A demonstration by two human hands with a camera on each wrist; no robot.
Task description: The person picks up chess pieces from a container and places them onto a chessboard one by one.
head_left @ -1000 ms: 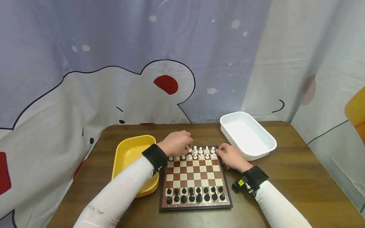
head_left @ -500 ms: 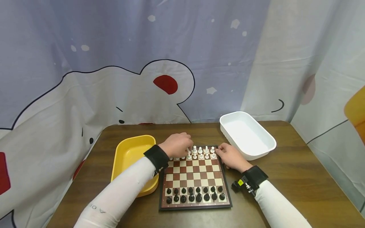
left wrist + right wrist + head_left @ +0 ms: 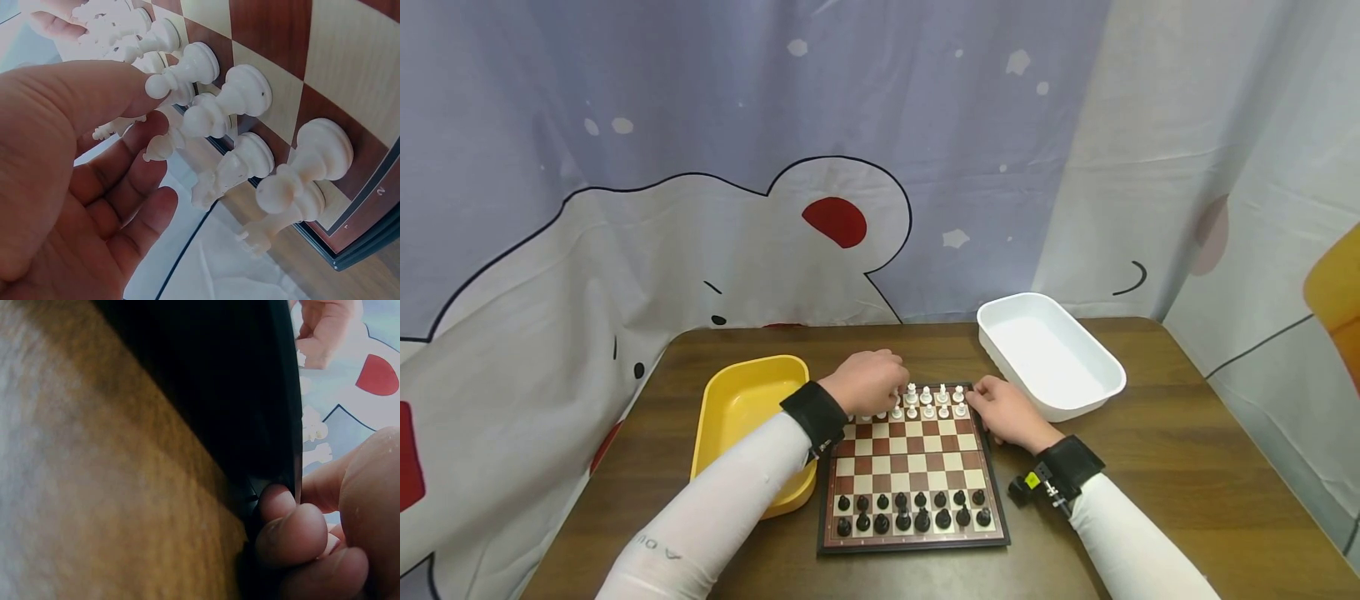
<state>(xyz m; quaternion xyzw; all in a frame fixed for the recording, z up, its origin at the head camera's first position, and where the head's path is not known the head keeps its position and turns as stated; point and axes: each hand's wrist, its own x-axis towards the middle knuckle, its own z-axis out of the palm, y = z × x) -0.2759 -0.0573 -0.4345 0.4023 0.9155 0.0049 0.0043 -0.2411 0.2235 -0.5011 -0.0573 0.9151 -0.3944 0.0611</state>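
My left hand [image 3: 867,382] reaches over the far row of white pieces on the chessboard [image 3: 910,462]. In the left wrist view, its thumb and index finger pinch a white chess piece, mostly hidden between them. A white bishop [image 3: 164,146], a knight [image 3: 231,172] and a rook [image 3: 275,225] stand beside the fingers, with white pawns [image 3: 309,159] in front. My right hand [image 3: 1009,411] holds the board's far right edge. In the right wrist view, its curled fingers [image 3: 294,534] press against the dark rim, thumb on the other side. Black chess pieces [image 3: 922,521] stand in two near rows.
A yellow tray [image 3: 707,417] stands left of the board, under the left forearm. A white tray [image 3: 1093,404] sits at the far right, close behind the right hand. The brown wooden table [image 3: 1165,467] ends before a patterned curtain [image 3: 1000,167].
My left hand has shifted very slightly right and down, keeping its place over the white back row. My right hand stays at the board's edge. The chess pieces in sight stand as before.
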